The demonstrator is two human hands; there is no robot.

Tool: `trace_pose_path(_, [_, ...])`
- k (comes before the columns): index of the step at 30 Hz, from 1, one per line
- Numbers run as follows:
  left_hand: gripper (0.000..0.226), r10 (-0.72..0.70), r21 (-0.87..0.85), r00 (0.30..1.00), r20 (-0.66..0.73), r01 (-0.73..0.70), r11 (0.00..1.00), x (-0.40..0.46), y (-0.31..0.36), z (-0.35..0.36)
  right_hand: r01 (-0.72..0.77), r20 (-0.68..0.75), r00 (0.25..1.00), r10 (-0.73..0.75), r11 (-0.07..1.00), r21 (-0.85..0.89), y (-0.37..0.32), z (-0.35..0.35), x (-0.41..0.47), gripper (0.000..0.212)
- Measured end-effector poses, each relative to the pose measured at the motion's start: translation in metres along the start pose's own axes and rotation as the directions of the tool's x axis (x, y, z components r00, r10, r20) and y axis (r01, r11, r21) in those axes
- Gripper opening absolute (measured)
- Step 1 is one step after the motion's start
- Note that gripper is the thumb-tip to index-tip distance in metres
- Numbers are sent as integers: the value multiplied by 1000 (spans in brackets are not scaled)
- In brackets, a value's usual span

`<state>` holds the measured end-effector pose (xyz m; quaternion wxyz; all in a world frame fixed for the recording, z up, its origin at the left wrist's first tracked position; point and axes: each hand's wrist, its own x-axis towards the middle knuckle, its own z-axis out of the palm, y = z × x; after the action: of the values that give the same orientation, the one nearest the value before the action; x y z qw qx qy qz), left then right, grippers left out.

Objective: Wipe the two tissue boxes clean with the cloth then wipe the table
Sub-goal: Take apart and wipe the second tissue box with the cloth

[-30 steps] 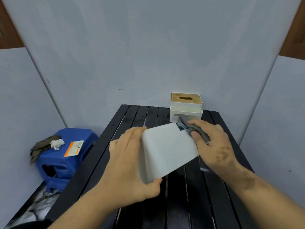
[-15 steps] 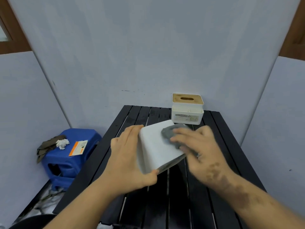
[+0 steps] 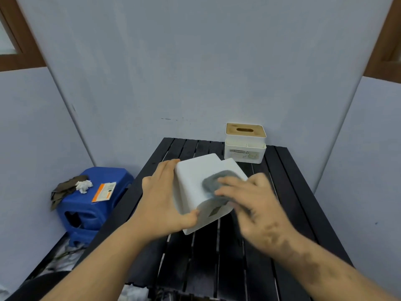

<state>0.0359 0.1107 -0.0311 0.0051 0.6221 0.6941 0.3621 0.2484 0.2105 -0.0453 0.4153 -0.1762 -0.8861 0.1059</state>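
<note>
Bare forearms, no sleeves visible

a plain white tissue box [image 3: 195,181], a grey cloth [image 3: 211,183], a second box [image 3: 245,153] white with a tan wooden lid, black slatted counter [image 3: 293,213], blue stool [image 3: 95,205] bearing an orange-and-white label [image 3: 104,191].

Very little can be read. The far tissue box [image 3: 245,146], at about one o'clock on the counter [image 3: 288,205], carries a grey label strip [image 3: 239,151] on its front with small print that seems to begin "TISSUE"; the rest is too small to make out. The orange-and-white card [image 3: 104,191] on the blue stool [image 3: 91,205], at nine o'clock, bears print too fine to read. The brownish sticker [image 3: 214,211] on the held box is blurred.
</note>
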Motion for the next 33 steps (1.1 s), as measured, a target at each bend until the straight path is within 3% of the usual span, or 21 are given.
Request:
trace_pose_path(3, [107, -23, 7, 998, 55, 23, 1000, 0, 0, 2, 111, 103, 989, -110, 994, -2, -21, 7, -2, 51])
trace_pose_path(7, [126, -73, -6, 992, 98, 74, 997, 2, 3, 6, 24, 73, 997, -30, 997, 75, -17, 7, -4, 46])
trace_pose_path(13, [97, -69, 39, 985, 160, 64, 997, 14, -4, -14, -141, -43, 987, 155, 964, 225, -2, -7, 2, 50])
trace_pose_path(15, [91, -85, -3, 978, 190, 87, 996, 15, -12, -26, -311, -112, 933, 342, 922, 231, 12, -17, 3, 56])
trace_pose_path(18, [89, -121, -65, 969, 215, 138, 988, 7, -28, -40, -540, -85, 796, 599, 767, 347, 25, -23, 0, 48])
trace_pose_path(22, [101, -191, -108, 950, 248, 223, 969, -7, -53, -55, -576, 71, 767, 638, 635, 515, 24, -19, -6, 37])
trace_pose_path(28, [104, -248, -188, 905, 345, 326, 927, -28, -69, -58, -638, 159, 733, 661, 588, 497, 16, -2, -15, 36])
trace_pose_path(30, [102, -264, -215, 903, 340, 348, 913, -33, -69, -55, -619, 110, 749, 654, 631, 468, 6, 3, -14, 40])
trace_pose_path(33, [102, -251, -230, 916, 314, 329, 916, -37, -67, -51, -432, -24, 886, 464, 842, 323, -24, 4, -6, 51])
